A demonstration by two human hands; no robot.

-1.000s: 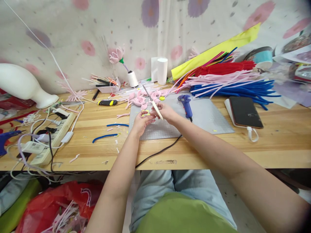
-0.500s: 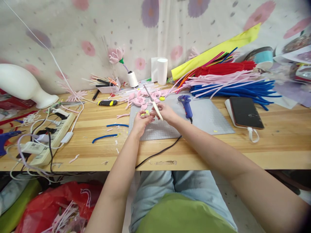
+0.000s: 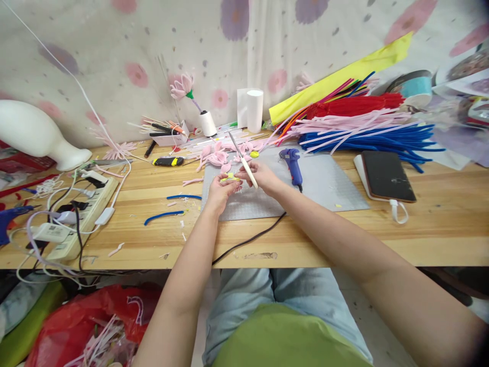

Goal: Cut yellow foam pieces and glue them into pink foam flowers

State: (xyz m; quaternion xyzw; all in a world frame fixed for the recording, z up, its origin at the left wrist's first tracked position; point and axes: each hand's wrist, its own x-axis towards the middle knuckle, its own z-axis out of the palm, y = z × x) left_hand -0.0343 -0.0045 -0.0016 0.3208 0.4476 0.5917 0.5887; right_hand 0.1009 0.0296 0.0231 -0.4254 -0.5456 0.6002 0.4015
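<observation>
My left hand [image 3: 219,194] is closed over the grey cutting mat [image 3: 263,206], its fingertips pinching a small yellow strip [image 3: 229,177]. Thin white strands [image 3: 238,189] stick out below the fingertips. My right hand [image 3: 261,178] meets it from the right, thumb and finger pressed together at the same piece. Tucked in the right hand is a tool with a cream handle and a narrow metal blade [image 3: 249,172], tilted with the blade pointing away from me. Pink fuzzy petals [image 3: 217,157] lie just beyond both hands. A blue glue gun [image 3: 293,168] rests on the mat to the right.
Bundles of blue pipe cleaners [image 3: 367,140] and red ones [image 3: 355,106] are piled back right. A phone-like black slab [image 3: 387,176] lies at right. Left are a power strip [image 3: 82,219] with tangled cables and a box cutter [image 3: 168,161]. A black cord [image 3: 248,239] crosses the front.
The yellow strip between my fingertips shows more clearly now. The cream-handled tool has tipped slightly; both hands stay almost in place.
</observation>
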